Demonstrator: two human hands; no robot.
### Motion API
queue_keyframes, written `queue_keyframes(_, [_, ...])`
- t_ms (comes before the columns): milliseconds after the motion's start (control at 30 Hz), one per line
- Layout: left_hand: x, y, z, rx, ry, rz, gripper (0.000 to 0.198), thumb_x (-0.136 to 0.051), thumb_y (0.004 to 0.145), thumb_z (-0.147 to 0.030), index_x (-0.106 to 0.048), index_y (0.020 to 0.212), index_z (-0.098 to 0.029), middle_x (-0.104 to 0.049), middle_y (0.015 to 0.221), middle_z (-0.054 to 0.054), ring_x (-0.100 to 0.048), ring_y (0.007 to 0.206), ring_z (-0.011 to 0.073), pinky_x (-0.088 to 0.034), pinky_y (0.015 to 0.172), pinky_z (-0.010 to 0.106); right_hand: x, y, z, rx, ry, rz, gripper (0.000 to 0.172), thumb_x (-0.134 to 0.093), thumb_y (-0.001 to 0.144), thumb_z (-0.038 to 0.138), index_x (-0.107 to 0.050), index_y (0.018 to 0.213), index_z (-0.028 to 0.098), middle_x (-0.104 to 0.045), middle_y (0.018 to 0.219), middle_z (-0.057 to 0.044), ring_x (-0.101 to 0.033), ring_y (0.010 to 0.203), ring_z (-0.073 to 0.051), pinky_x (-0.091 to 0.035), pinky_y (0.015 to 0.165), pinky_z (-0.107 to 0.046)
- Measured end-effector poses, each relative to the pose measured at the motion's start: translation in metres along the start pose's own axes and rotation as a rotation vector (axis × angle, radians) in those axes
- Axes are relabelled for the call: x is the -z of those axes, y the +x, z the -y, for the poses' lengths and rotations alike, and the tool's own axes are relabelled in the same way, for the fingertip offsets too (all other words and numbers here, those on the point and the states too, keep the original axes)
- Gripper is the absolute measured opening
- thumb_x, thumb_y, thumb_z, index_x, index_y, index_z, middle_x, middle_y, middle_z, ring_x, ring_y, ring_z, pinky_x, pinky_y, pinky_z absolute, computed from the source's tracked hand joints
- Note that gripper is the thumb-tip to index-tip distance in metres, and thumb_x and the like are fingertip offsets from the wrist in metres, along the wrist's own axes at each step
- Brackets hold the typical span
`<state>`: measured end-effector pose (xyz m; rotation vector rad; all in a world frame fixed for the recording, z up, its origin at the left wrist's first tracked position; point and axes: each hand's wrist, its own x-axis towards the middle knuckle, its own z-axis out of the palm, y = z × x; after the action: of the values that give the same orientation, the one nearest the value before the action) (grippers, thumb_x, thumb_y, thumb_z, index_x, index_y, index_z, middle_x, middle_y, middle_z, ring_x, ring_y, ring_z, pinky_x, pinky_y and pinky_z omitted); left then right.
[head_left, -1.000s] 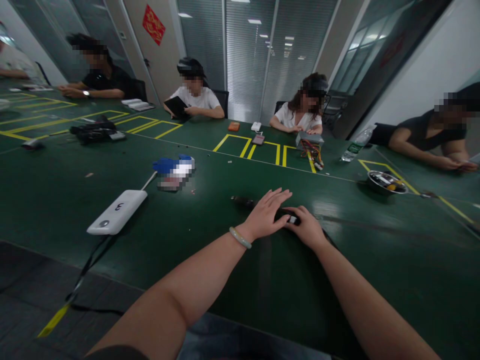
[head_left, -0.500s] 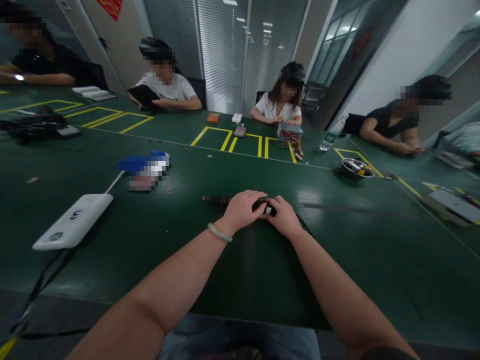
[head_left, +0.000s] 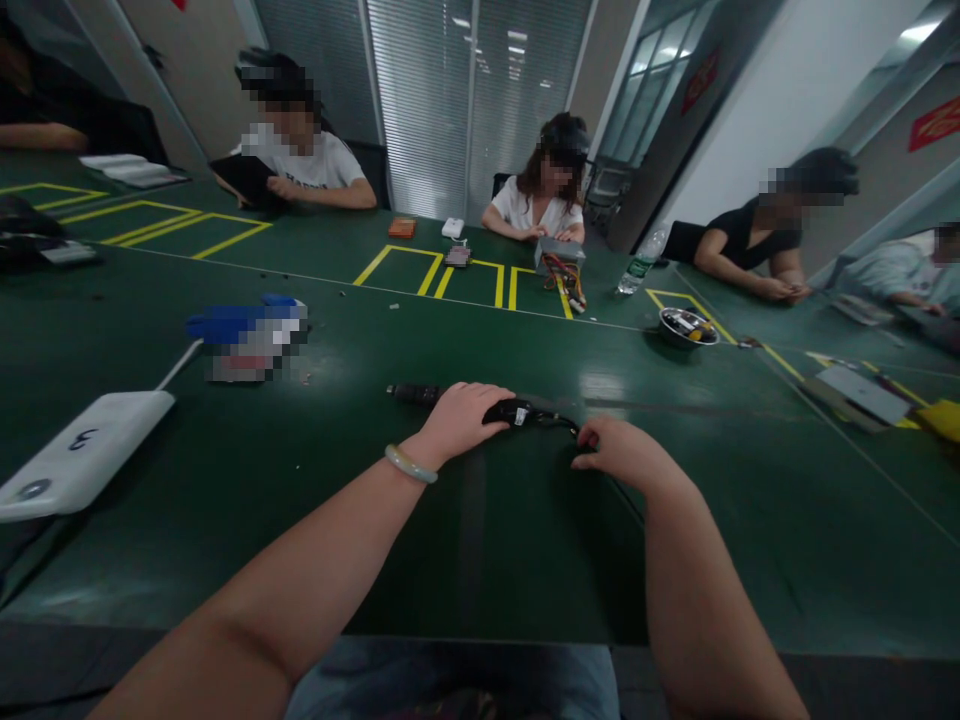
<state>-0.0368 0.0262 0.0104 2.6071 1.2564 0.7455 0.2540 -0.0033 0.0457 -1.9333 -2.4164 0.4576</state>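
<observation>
Head view: black corded tool (head_left: pixel 417 394) lies on the worktop (head_left: pixel 360 560), in from the near edge, roughly parallel to it, tip pointing left. Left hand (head_left: pixel 461 415) over its body, grip clamped on it. Right hand (head_left: pixel 630 452) at the cord (head_left: pixel 551 417) past the tool's tail; can't tell if that grip is closed. White block (head_left: pixel 101 430) toward the near edge, left of the tool. Metal bowl (head_left: pixel 684 341) nearer the far edge, right side.

"3" (head_left: pixel 82 439), on white device (head_left: pixel 94 455); shirt lettering (head_left: pixel 306 185), blurred
</observation>
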Motion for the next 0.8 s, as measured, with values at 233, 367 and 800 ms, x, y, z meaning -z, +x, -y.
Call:
queue_keyframes(233, [0.001, 0.002, -0.003, 0.006, -0.001, 0.005, 0.04, -0.06, 0.088, -0.041, -0.056, 0.125, -0.028, -0.063, 0.122, 0.002, -0.058, 0.111, 0.0213, -0.042, 0.097, 0.041, -0.006, -0.002, 0.011, -0.054, -0.072, -0.013, 0.015, -0.073, 0.072, 0.017, -0.07, 0.083, 0.027, -0.064, 0.078, 0.0, -0.059, 0.069, -0.018, -0.034, 0.056, -0.029])
queue_keyframes(367, [0.002, 0.002, -0.006, -0.001, 0.002, 0.005, 0.04, -0.06, 0.087, -0.04, -0.056, 0.124, -0.026, -0.063, 0.121, 0.004, -0.059, 0.109, 0.0226, -0.043, 0.096, 0.043, -0.006, 0.005, 0.017, -0.076, 0.102, -0.08, 0.021, -0.068, 0.077, 0.015, -0.066, 0.094, 0.027, -0.065, 0.076, 0.003, -0.059, 0.068, -0.016, -0.035, 0.057, -0.027])
queue_keyframes(800, [0.017, -0.002, -0.008, -0.042, 0.01, 0.08, 0.038, -0.057, 0.087, -0.039, -0.057, 0.123, -0.025, -0.063, 0.119, 0.003, -0.059, 0.108, 0.0224, -0.045, 0.096, 0.043, -0.018, 0.034, -0.001, -0.177, 0.364, -0.647, 0.023, -0.058, 0.089, 0.023, -0.064, 0.111, 0.025, -0.069, 0.097, -0.001, -0.062, 0.088, -0.018, -0.045, 0.079, -0.03])
